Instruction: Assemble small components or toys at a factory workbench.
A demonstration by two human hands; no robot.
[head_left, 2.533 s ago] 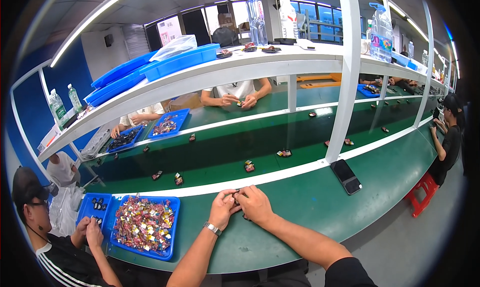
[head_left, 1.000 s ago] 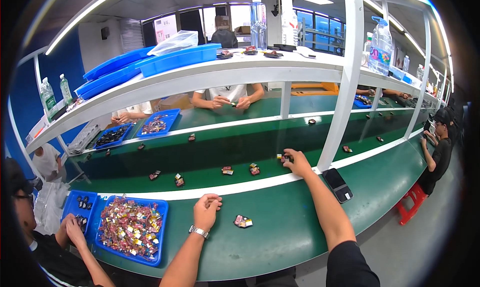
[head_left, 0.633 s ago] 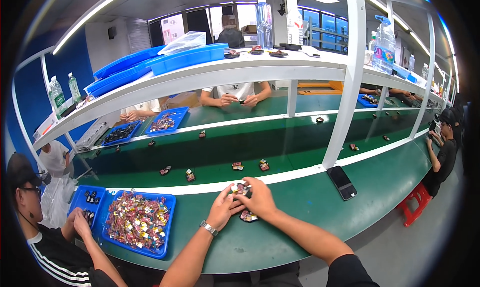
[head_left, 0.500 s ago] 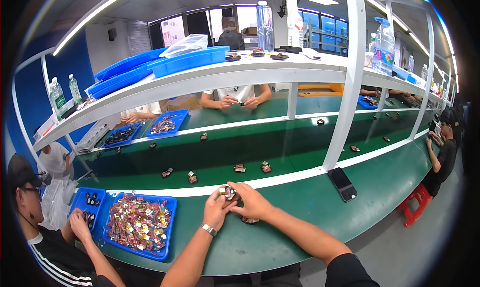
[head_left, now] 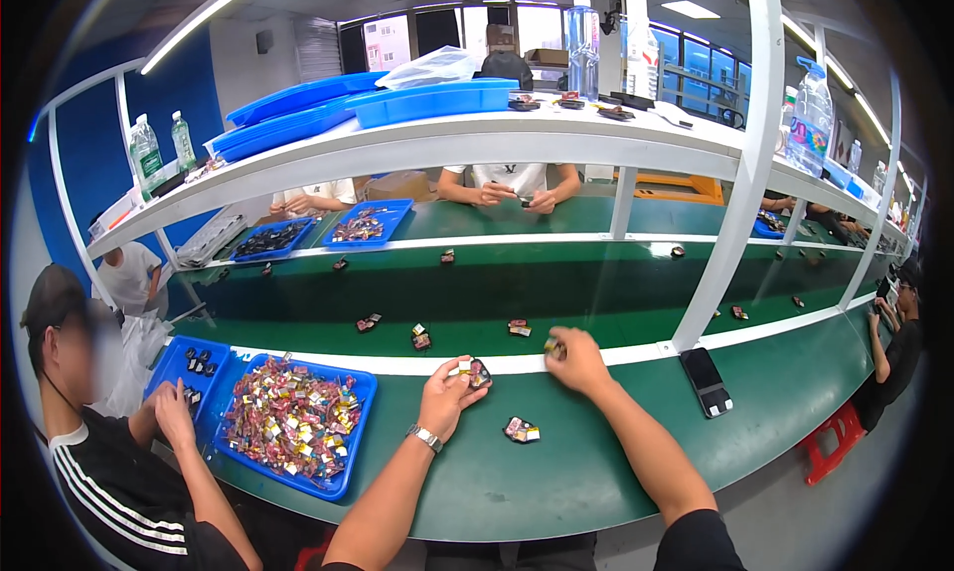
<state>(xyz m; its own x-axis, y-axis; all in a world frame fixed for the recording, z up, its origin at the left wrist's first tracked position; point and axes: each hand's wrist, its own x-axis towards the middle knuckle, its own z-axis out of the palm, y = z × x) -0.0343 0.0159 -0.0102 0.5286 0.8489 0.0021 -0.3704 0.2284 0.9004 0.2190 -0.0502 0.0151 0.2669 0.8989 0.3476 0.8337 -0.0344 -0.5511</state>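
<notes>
My left hand (head_left: 449, 399), with a metal watch on its wrist, grips a small black electronic part (head_left: 476, 373) with red and white pieces on it. Over the edge of the green belt, my right hand (head_left: 579, 364) has its fingers curled round another small electronic part (head_left: 553, 347), mostly hidden and a little blurred. A similar black, red and white part (head_left: 520, 430) lies on the green bench top between my forearms. A blue tray (head_left: 370, 392), heaped with small red, white and yellow pieces, is left of my left arm.
More parts lie along the green belt (head_left: 477, 298). A co-worker's hands (head_left: 177, 412) work at a smaller blue tray (head_left: 164, 372) on the left. A phone (head_left: 707, 382) lies right, beside a white post (head_left: 730, 203). A shelf (head_left: 437, 144) with trays and bottles spans above.
My hands have separated: the right moved forward and right to a part at the belt, while the left kept its part. The part on the bench is now uncovered. The view has shifted slightly.
</notes>
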